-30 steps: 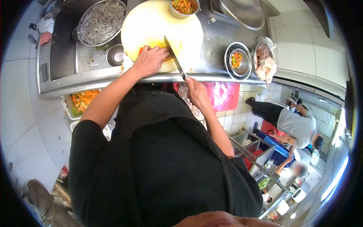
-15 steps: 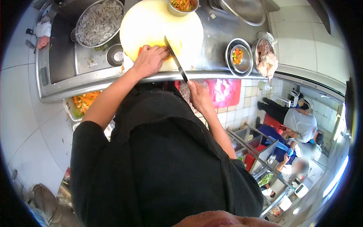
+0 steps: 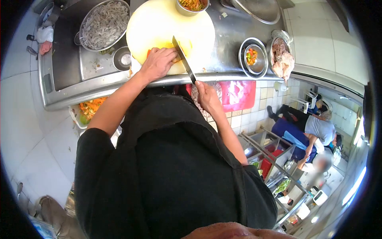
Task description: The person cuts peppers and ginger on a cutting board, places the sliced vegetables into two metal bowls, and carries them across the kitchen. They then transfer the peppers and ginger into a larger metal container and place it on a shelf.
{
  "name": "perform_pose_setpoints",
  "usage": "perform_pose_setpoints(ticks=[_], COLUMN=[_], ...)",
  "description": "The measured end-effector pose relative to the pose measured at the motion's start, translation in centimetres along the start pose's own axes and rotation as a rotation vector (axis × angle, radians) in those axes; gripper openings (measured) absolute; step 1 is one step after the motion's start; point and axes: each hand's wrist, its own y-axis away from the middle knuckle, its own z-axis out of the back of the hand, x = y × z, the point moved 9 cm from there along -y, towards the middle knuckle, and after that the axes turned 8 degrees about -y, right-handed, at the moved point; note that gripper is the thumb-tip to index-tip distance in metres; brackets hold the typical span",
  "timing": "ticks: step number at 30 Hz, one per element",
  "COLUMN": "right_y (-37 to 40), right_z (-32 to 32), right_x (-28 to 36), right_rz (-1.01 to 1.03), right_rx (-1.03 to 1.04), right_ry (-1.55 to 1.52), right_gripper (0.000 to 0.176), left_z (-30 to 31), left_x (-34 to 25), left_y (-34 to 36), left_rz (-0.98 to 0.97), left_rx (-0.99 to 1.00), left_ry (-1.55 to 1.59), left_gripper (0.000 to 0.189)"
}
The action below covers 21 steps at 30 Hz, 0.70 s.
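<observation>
On the round pale cutting board point(image 3: 159, 24), my left hand point(image 3: 160, 63) is closed over an orange-red vegetable point(image 3: 149, 52), with only small parts showing around the fingers. Its exact kind is hard to make out. My right hand point(image 3: 207, 96) grips the handle of a knife point(image 3: 184, 59) at the board's near edge. The blade slants up and left across the board, close beside my left fingertips. Small yellow-orange pieces lie around the blade. A metal container of orange and green strips point(image 3: 192, 5) stands on the board's far edge.
Left, a colander of greyish-white strips point(image 3: 104, 26) and a small metal bowl point(image 3: 122, 59) are in the sink. Right are nested bowls with diced vegetables point(image 3: 251, 57) and a bowl of raw meat point(image 3: 282, 59). Below hangs a bin of peelings point(image 3: 90, 111). People point(image 3: 318, 129) work behind a metal rack.
My right hand and the knife have shifted slightly left and up. My left hand stays nearly in place on the vegetable. In the background, people have moved.
</observation>
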Motion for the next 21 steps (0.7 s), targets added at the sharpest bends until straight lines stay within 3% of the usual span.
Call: perform_pose_setpoints(ticks=[4,10,16,19,21], right_y=[0.9,2.7,0.8,1.9,2.3], right_z=[0.5,0.5,-0.5,-0.2,0.0], right_x=[1.6,2.0,2.1,2.1,1.9], right_rz=[-0.156,0.006,0.044,-0.221,-0.094], right_rx=[0.073,-0.034,-0.102,0.028,-0.028], right_ry=[-0.009,0.031,0.039,-0.061,-0.039], right_gripper=[0.051,0.051,0.049,0.050,0.049], left_z=[-0.3,-0.5,-0.4,-0.2,-0.7], left_x=[-0.2,-0.5,-0.4,-0.2,-0.1], left_y=[-0.2,-0.3,-0.3,-0.5,-0.2], left_rz=[0.000,-0.017,-0.027,-0.023,-0.011], left_rx=[0.059,0.086,0.056,0.060,0.122], left_ry=[-0.016,-0.072,-0.056,-0.054,-0.056], left_gripper=[0.025,0.026,0.026,0.025,0.028])
